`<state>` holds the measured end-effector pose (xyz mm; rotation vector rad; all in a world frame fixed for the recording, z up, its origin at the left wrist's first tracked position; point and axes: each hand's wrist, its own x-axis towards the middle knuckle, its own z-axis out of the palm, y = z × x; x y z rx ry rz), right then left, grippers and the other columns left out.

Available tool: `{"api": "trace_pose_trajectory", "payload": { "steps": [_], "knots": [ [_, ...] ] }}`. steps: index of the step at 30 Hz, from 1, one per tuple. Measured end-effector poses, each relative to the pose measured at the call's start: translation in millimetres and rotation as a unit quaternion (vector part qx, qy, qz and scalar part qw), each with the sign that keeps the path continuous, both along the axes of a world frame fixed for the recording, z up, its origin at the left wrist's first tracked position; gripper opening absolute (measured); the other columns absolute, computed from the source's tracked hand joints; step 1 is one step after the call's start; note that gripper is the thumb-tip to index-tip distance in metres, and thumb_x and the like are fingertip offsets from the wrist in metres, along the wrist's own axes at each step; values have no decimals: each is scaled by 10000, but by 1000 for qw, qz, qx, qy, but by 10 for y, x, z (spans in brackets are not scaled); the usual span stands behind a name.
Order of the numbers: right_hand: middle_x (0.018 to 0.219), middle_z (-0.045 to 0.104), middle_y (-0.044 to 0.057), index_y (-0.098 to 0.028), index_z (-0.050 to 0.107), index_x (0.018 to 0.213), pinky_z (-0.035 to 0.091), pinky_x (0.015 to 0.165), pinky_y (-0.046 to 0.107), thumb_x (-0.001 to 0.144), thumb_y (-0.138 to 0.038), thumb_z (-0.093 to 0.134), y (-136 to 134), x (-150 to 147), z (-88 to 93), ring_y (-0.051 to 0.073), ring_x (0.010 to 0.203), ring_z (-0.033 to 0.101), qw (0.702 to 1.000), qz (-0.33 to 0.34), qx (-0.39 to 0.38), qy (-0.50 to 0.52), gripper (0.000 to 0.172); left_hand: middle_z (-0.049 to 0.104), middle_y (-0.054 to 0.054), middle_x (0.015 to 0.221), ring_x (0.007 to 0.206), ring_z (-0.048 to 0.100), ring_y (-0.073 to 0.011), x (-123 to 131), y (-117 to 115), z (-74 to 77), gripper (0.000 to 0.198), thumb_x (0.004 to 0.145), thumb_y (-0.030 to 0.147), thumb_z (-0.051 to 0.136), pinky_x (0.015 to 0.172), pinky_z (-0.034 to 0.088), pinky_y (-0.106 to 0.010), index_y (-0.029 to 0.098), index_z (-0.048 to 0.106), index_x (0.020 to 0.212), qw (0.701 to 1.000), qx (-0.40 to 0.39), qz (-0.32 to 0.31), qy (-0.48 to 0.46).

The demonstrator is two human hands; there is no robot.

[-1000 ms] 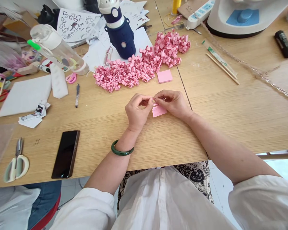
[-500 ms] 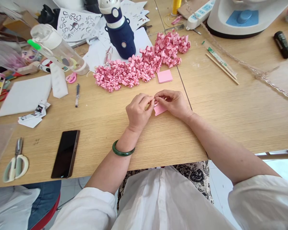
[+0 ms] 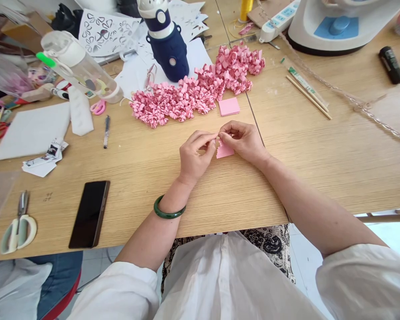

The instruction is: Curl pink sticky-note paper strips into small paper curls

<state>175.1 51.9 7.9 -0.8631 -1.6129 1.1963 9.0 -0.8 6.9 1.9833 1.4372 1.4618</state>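
A small piece of pink paper [image 3: 224, 150] with a notched, fringe-like left edge shows below my fingertips, close above the table. My right hand [image 3: 245, 140] is closed, thumb and forefinger pinching the paper's upper part. Opposite it, my left hand [image 3: 196, 155] has its fingers pinched together at the paper's upper left, tips almost meeting those of the right; they cover the exact spot being held. Just beyond my hands lies a stack of pink paper rectangles [image 3: 229, 106]. Behind that stretches a long heap of curled pink paper flowers [image 3: 180, 100].
A dark blue bottle [image 3: 169, 53] and a clear bottle [image 3: 83, 71] stand at the back left. Scissors [image 3: 19, 226] and a phone [image 3: 89, 214] lie at the left front. Wooden sticks [image 3: 308, 98], a twisted cord [image 3: 346, 95] and a white appliance [image 3: 340, 26] are on the right.
Both hands have shifted slightly, the left one a little to the right. More of the paper's notched left edge shows between them. The view has moved a little.
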Motion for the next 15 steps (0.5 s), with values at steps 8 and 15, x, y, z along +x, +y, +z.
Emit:
{"api": "trace_pose_trajectory", "payload": {
  "steps": [8, 15],
  "knots": [
    [762, 691, 19, -156, 685, 802, 441, 632, 250, 850, -281, 675, -17, -7, 22, 107, 682, 565, 1000, 23, 10, -12, 135, 772, -34, 924, 739, 711, -120, 22, 22, -39, 191, 914, 384, 722, 676, 609, -229, 212, 803, 904, 983, -81, -16, -164],
    [782, 721, 30, -156, 701, 804, 465, 659, 258, 859, -274, 672, -20, -6, 37, 120, 712, 602, 999, 36, 9, -34, 133, 776, 3, 819, 752, 709, -112, 26, 2, 2, 65, 838, 159, 762, 707, 570, -213, 215, 788, 818, 995, -32, 35, -84]
  ]
}}
